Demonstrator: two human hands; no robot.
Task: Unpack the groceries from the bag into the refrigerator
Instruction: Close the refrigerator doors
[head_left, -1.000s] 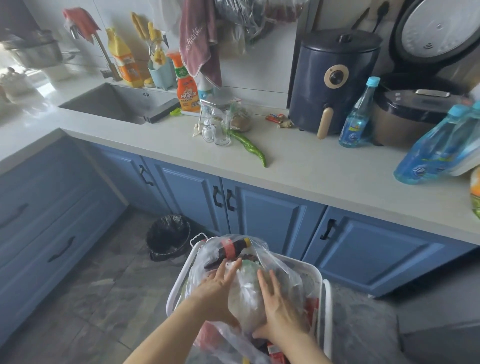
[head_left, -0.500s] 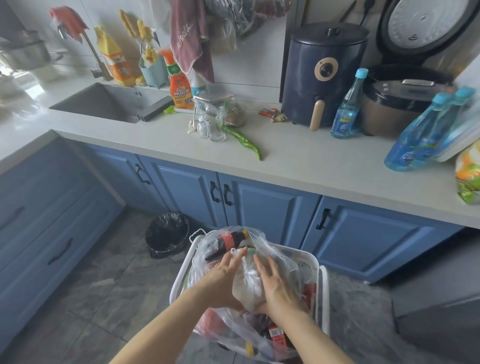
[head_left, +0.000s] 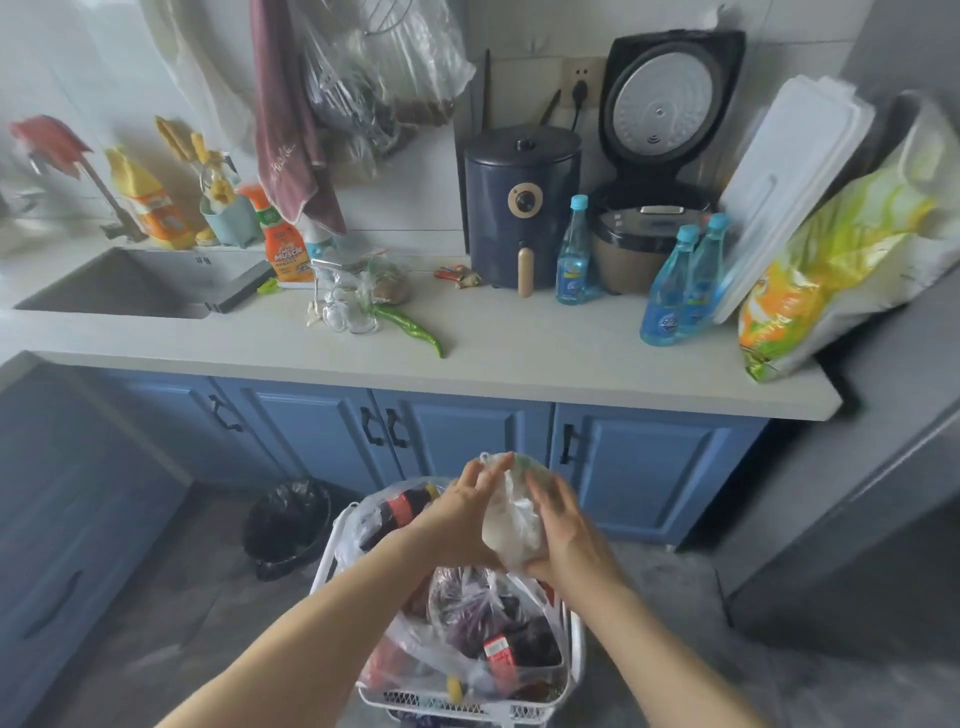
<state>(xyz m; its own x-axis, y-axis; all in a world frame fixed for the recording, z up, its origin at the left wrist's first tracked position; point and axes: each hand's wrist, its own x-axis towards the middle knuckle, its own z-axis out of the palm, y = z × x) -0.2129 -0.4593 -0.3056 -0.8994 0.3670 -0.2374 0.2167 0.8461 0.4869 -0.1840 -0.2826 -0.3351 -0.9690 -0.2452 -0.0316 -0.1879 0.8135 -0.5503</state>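
Observation:
A pale, round item wrapped in clear plastic (head_left: 511, 512) is held up above the grocery bag (head_left: 457, 660), between both hands. My left hand (head_left: 460, 512) grips its left side, fingers reaching to the knotted top. My right hand (head_left: 563, 530) cups its right side and underside. The clear grocery bag sits in a white slotted basket (head_left: 467, 709) on the floor and holds a dark bottle with a red label (head_left: 400, 512), a purple bagged item (head_left: 475, 608) and other packets. The refrigerator is out of view.
Blue cabinets and a pale counter (head_left: 519, 364) stand ahead, with a green chilli (head_left: 413, 327), blue bottles (head_left: 675, 280), an air fryer (head_left: 522, 208) and an open rice cooker (head_left: 660, 156). A sink (head_left: 130, 283) is at left, a black-lined bin (head_left: 285, 525) on the floor, a grey surface (head_left: 883, 467) at right.
Both hands have lifted the plastic-wrapped item up out of the grocery bag; it now hangs above the bag. The camera has tilted up, showing more of the counter and wall.

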